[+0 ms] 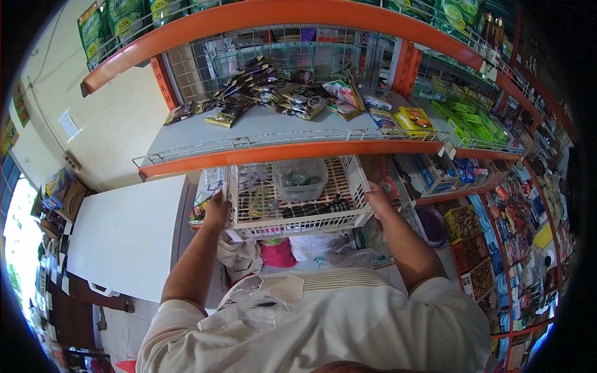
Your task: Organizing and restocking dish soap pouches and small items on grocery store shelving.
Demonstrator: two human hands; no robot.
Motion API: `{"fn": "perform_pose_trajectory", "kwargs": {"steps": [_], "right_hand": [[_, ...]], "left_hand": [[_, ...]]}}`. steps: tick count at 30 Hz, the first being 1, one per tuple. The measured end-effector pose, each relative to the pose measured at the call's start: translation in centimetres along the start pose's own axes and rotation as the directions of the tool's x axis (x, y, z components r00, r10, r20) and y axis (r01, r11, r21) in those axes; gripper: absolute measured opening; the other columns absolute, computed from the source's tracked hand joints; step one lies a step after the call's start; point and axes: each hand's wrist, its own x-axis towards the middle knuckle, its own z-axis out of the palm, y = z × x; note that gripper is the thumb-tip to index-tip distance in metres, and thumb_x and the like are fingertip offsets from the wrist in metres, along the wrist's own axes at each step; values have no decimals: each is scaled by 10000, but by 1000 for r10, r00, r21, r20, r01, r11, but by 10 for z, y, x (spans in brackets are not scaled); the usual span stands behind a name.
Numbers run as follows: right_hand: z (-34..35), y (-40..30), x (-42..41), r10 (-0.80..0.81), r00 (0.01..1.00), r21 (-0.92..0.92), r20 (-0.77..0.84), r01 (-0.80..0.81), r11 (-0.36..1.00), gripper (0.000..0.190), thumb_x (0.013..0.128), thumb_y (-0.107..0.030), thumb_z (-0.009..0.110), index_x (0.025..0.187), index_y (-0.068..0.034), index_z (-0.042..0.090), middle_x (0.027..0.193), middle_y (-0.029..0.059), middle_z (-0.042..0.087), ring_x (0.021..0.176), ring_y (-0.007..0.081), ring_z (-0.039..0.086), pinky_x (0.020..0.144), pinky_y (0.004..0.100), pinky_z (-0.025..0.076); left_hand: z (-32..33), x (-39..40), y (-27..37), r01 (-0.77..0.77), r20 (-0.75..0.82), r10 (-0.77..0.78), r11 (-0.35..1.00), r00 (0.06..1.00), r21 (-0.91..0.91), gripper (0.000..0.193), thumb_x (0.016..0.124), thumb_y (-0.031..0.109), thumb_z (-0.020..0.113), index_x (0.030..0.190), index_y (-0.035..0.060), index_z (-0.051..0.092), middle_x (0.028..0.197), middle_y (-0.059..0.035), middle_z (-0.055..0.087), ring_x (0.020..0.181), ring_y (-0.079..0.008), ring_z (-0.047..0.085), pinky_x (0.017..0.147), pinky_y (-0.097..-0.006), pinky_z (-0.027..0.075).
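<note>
A cream plastic crate [298, 224] with slotted walls and base is level in front of me, its far side beneath the shelf's orange front beam [289, 153]. My left hand [217, 212] grips its left end and my right hand [378, 200] grips its right end. Inside the crate stands a clear plastic tub [300, 179] with small round objects in it, too unclear to name. A dark checked cloth item [317, 210] lies along the near inner wall. Beside it is a small clear object [273, 204].
Above the crate, the grey shelf [200, 133] holds a heap of sachets [280, 91], yellow packets [415, 120] and green boxes [475, 121]. A white chest freezer [126, 238] stands left. Below lie a pink bag [277, 253] and white sacks [317, 245]. Shelves with goods line the right.
</note>
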Motion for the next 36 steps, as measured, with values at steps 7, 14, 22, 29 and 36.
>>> {"fn": "perform_pose_trajectory", "kwargs": {"steps": [7,14,22,29,36], "right_hand": [[8,8,11,-4,997,-98,-71,-3,995,561,732,23,507,1290,17,574,1136,149,676,1053,274,634,915,334,470],[16,1,15,13,997,-208,-82,-30,978,560,726,8,523,1283,23,574,1158,191,667,1095,304,624,928,359,468],[4,9,4,-310,922,-377,-230,210,902,643,772,-145,688,1362,-17,466,1334,224,535,1204,373,536,1037,424,411],[37,-43,-59,-762,648,-574,15,630,524,495,756,-40,680,1231,-54,540,1230,175,507,1207,378,481,1046,460,380],[72,-88,-75,-743,573,-254,346,820,513,373,788,-21,655,1155,-46,593,1222,168,509,1180,363,518,1005,434,428]], "left_hand": [[4,13,13,31,32,-28,995,999,-96,529,818,70,581,1341,3,538,1087,-165,695,990,-269,653,894,-347,478],[-1,19,-18,-16,-171,23,999,985,42,494,866,132,602,1338,9,524,1124,-212,681,1026,-301,662,887,-366,499],[2,-52,15,-328,-351,389,918,852,222,610,799,88,697,1358,46,458,1325,-183,478,1257,-345,453,1052,-422,369],[34,-125,59,-403,-228,566,766,792,502,656,719,105,733,1326,97,484,1379,-168,435,1310,-398,373,1084,-530,265],[56,-141,86,-447,-183,575,766,798,462,617,730,112,740,1308,124,524,1428,-215,352,1330,-439,333,1108,-523,260]]}}
